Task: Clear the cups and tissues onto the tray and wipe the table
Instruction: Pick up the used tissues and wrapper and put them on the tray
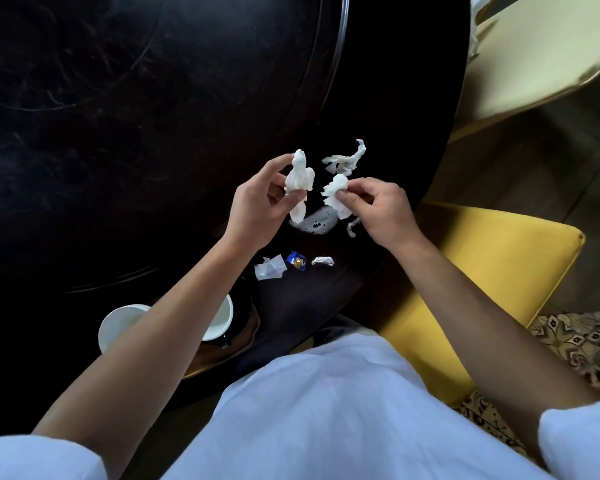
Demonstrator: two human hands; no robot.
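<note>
My left hand (257,206) holds a crumpled white tissue (299,176) above the dark round table (118,133). Close beside it, my right hand (378,209) pinches a second white tissue (336,192). A torn tissue strip (343,159) lies on the table just beyond both hands. Below the hands is a wet foamy spill (317,221). Nearer to me lie a flat white scrap (270,267), a blue and gold wrapper (297,260) and a small tissue wad (323,260). Two white cups (118,323) (220,320) sit on a brown tray (246,337), partly hidden by my left forearm.
A raised round turntable with a metal rim (340,64) covers the table's middle. A yellow chair seat (482,271) stands at the right against the table edge. A pale cream chair (534,53) is at the upper right. Patterned carpet (575,341) shows beneath.
</note>
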